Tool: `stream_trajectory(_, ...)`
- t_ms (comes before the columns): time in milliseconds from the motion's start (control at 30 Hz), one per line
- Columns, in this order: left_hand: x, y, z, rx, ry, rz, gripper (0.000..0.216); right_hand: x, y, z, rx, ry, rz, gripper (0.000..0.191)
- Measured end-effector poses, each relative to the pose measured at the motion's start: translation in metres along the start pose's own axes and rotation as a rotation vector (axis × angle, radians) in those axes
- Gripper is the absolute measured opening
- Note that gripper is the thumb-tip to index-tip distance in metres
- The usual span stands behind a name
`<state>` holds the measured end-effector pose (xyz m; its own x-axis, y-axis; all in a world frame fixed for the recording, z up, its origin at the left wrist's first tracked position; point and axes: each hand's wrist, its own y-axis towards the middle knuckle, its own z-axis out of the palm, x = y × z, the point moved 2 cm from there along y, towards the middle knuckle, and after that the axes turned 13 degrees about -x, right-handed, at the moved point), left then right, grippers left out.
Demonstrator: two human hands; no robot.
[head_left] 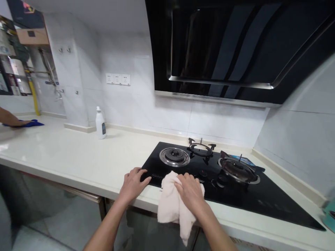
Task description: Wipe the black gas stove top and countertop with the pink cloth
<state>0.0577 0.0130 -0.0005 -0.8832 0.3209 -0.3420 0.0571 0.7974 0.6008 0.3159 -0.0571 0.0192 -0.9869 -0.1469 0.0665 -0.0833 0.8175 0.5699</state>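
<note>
My right hand point(190, 191) presses a pale pink cloth point(171, 205) onto the front edge of a black glass gas hob point(261, 200). The cloth hangs down over the counter's front edge. My left hand point(134, 184) rests flat on the white counter point(78, 157), fingers spread, with the fingertips touching the hob's left front corner. The hob carries a bare left burner point(174, 156), a right burner point(237, 169) and a loose black pan support point(201, 149) at its back. Control knobs point(202, 173) sit just beyond my right hand.
A white spray bottle point(101, 123) stands by the wall at the back left. Another person's hand point(12, 121) wipes the far left counter with a blue cloth point(31, 123). A black range hood point(235, 48) hangs overhead. A teal object point(330, 214) sits at the right edge.
</note>
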Motion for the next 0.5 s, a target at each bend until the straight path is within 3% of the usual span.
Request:
stream_trajectory(100,0.003,0.0,0.002,-0.016,-0.011,0.002,0.041,-0.042,-0.019,-0.011,0.001,-0.068,0.052,0.023)
stream_trajectory(333,0.005,0.002,0.004,-0.026,-0.015,0.011,0.042,-0.172,-0.083,-0.041,0.067,-0.316,0.279,0.036)
stream_trajectory(500,0.002,0.001,0.004,-0.043,0.022,0.016,0.04,-0.2,-0.089,-0.055,0.041,-0.459,0.329,0.038)
